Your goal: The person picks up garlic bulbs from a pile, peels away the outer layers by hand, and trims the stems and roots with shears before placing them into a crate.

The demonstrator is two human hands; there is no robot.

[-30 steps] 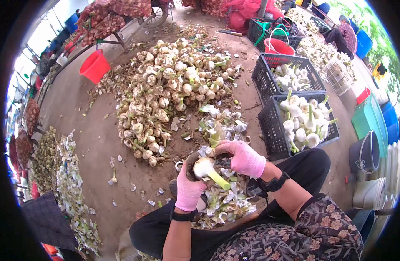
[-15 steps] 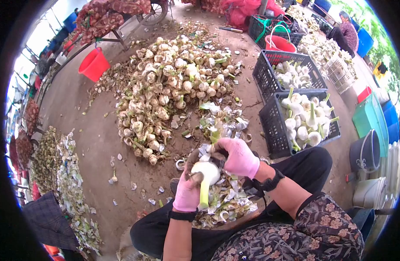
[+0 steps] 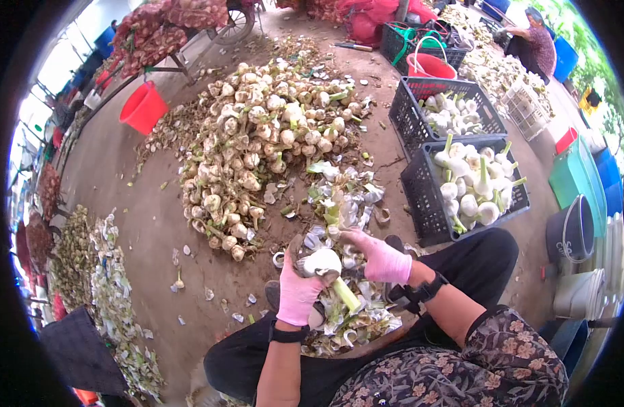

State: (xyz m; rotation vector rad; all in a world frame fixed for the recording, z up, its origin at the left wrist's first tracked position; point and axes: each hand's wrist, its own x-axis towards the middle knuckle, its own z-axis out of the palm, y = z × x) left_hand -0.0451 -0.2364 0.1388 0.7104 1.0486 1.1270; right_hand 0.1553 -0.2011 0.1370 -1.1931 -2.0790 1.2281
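My left hand [image 3: 299, 296], in a pink glove with soiled fingertips, is wrapped round a peeled white garlic bulb [image 3: 321, 261]. Its thick pale-green stem points down and to the right. Just right of the bulb, my right hand [image 3: 385, 260], also gloved in pink, is apart from it with the fingers stretched out to the left; I make out nothing held in them. Papery garlic peels [image 3: 349, 197] lie beyond my hands, and more scraps [image 3: 356, 324] lie between my legs. Farther forward is a large heap of unpeeled garlic bulbs [image 3: 257, 129].
To the right stand two black crates [image 3: 420, 203] with peeled garlic [image 3: 487, 211], and a red bucket [image 3: 434, 66] behind them. Another red bucket [image 3: 143, 108] hangs at the left. Buckets [image 3: 569, 230] line the far right. A person [image 3: 534, 47] sits at the back right.
My right hand has come away from the bulb, a little down and right, and its fingers have straightened. In my left hand the bulb has turned, its stem swinging rightward.
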